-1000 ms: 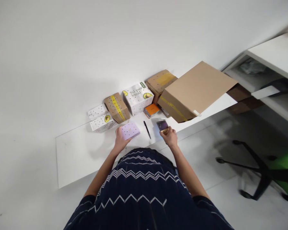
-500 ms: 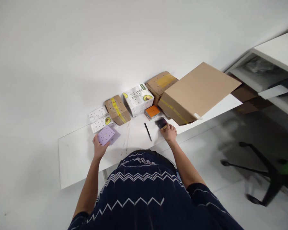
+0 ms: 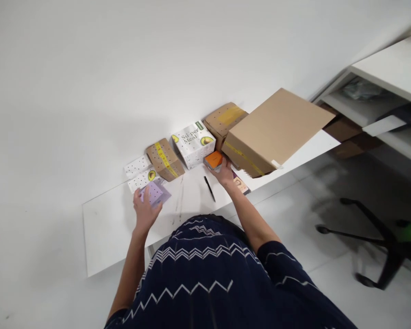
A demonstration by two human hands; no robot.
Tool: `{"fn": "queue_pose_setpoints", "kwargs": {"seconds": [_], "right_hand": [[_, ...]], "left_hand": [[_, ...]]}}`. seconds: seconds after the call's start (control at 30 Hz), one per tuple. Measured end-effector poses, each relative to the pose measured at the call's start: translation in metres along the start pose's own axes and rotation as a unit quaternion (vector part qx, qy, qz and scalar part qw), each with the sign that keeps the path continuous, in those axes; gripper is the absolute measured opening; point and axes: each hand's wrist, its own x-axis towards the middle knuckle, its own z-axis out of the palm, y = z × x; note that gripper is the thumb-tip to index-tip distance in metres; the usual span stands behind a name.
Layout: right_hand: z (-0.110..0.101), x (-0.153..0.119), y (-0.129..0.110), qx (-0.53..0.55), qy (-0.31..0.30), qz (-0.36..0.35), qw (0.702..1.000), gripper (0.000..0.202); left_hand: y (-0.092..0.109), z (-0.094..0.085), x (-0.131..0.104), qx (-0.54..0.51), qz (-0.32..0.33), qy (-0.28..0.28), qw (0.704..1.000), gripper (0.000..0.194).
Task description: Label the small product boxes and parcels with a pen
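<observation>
in front of the white cardboard box (image 3: 192, 145), the squarish orange-topped box (image 3: 213, 159) lies just ahead of the nearer right hand (image 3: 223, 174), curved round it, grip unclear; the left hand (image 3: 145, 213) spreads over a lilac dotted box (image 3: 154, 192).

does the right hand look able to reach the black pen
Probably yes: the black pen lies uncovered on the table, close to the right hand, with nothing seen between them. That hand is at the orange box, so it may need to leave it first.
</observation>
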Motion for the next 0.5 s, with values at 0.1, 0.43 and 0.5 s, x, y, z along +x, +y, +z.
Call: {"fn": "queue_pose_setpoints", "kwargs": {"seconds": [0.1,0.43,0.5], "right_hand": [[-0.003,0.002,-0.014,0.028,0.006,0.010,1.000,0.094],[-0.032,-0.098,-0.045,0.217,-0.001,-0.086,0.972,0.091],[-0.028,-0.114,-0.051,0.247,-0.022,-0.106,0.963,0.091]], "left_hand": [[0.023,0.008,-0.003,-0.073,0.079,0.029,0.994,0.065],[0.062,0.071,-0.006,-0.242,0.072,-0.094,0.963,0.066],[0.071,0.088,-0.002,-0.272,0.065,-0.138,0.950,0.091]]}}
